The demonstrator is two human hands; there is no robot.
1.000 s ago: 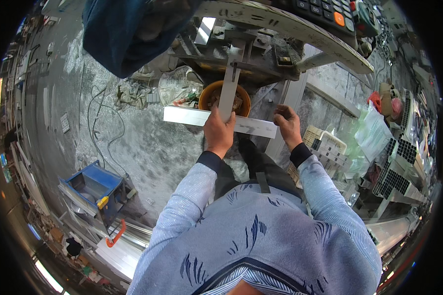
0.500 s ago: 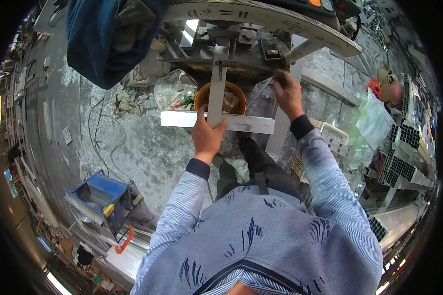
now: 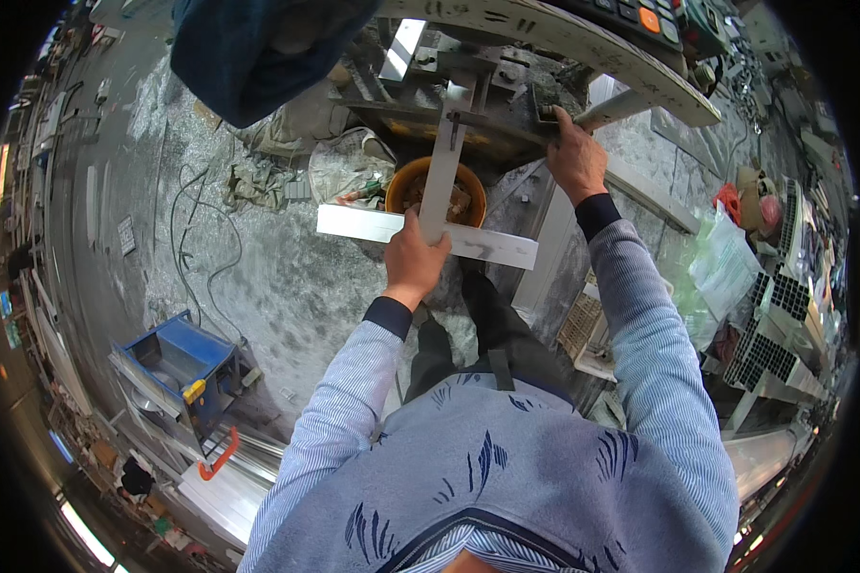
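My left hand (image 3: 416,263) is closed on the crossing of a flat silver metal bar (image 3: 358,221) and a narrower upright strip (image 3: 441,177). Together they form an upside-down T, the bar tilted down to the right. The strip's far end runs up to a dark metal machine (image 3: 506,129), and a small slot or pin shows near its top. At the machine's right edge is my right hand (image 3: 579,160), fingers curled beside a small dark tray-like part (image 3: 551,100). What those fingers grip is hidden. Below the strip stands an orange bucket (image 3: 406,179) with scraps inside.
A worn white beam (image 3: 545,33) with a keypad (image 3: 645,19) crosses the top, and dark blue cloth (image 3: 258,62) hangs at upper left. A blue-framed machine (image 3: 186,349) stands at lower left. Cable (image 3: 186,258) lies on the floor; stacked profiles (image 3: 774,329) fill the right.
My right hand has moved up to the machine's right edge and its fingers have closed there. My left hand keeps its hold, and the bar now slants. The whole view has shifted slightly.
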